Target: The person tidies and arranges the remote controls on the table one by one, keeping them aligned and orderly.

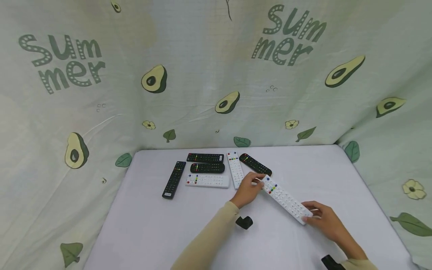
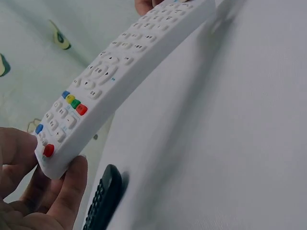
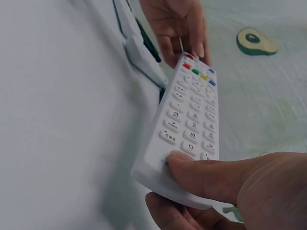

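Observation:
Both hands hold one white remote control (image 1: pixel 287 199) above the table, slanting from upper left to lower right in the head view. My left hand (image 1: pixel 248 190) pinches its top end, close to the red power button (image 2: pixel 49 150). At the other end my right hand (image 1: pixel 323 219) grips it, the thumb (image 3: pixel 192 167) lying on the face below the number keys. Coloured buttons (image 2: pixel 76 103) run in a row across the remote near the left hand. A black remote (image 1: pixel 255 164) lies just beyond the left hand, and a white remote (image 1: pixel 235 168) lies beside it, partly behind that hand.
Further left on the white table (image 1: pixel 141 232) lie a slanted black remote (image 1: pixel 174 180), two black remotes stacked in rows, the upper (image 1: pixel 205 157) and the lower (image 1: pixel 207 168), and a white remote (image 1: pixel 207 180). A printed curtain (image 1: pixel 189 75) hangs behind the table.

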Tool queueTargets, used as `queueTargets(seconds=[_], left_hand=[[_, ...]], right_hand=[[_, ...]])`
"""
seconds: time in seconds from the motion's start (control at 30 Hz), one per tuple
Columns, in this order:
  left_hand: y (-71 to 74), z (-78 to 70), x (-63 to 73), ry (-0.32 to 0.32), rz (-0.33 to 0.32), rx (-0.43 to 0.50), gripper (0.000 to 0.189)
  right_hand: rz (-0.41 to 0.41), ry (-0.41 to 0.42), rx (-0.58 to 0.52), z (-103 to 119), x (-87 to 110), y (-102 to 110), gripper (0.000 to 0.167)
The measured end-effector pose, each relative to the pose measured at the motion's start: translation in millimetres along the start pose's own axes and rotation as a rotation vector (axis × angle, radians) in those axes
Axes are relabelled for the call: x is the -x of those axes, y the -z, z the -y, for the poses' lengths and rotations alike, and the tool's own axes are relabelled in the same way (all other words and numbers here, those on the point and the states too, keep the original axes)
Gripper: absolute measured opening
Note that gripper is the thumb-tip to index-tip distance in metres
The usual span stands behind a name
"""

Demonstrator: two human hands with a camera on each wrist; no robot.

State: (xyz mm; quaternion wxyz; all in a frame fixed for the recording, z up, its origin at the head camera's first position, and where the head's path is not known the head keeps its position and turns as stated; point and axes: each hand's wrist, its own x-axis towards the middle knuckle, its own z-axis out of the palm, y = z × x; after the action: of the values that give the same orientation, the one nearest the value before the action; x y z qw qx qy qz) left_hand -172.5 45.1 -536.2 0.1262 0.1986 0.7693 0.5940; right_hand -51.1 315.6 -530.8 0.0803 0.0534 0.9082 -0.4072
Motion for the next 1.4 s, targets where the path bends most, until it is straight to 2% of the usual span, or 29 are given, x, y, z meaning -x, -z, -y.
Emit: queueTargets(seconds=[0.23, 0.4, 0.73, 1.07, 1.3, 1.4], left_hand=[[25.7, 7.2, 10.1, 0.018, -0.036, 0.057, 0.026], [41.8, 9.6, 19.2, 0.075, -0.064, 0.058, 0.024], [76.5, 15.3, 40.9, 0.125, -0.093, 0.032, 0.024], [116.6, 25.8, 63.7, 0.196, -0.076, -0.042, 0.024], [142.9, 32.9, 82.1, 0.211, -0.036, -0.076, 0.024], [153.0, 36.7, 89.5, 0.211, -0.012, -0.086, 0.024]], right_hand=[[0.082, 0.004, -0.074, 19.6, -0.4, -17.8, 0.05], [0.115, 0.02, -0.13, 29.8, -0.9, -33.4, 0.049], [0.233, 0.073, -0.252, 52.8, 0.2, -62.3, 0.053], [0.4, 0.185, -0.36, 75.5, -1.1, -93.7, 0.059], [0.488, 0.265, -0.393, 92.5, 0.2, -123.6, 0.056], [0.519, 0.263, -0.392, 99.7, 2.1, -135.7, 0.056]])
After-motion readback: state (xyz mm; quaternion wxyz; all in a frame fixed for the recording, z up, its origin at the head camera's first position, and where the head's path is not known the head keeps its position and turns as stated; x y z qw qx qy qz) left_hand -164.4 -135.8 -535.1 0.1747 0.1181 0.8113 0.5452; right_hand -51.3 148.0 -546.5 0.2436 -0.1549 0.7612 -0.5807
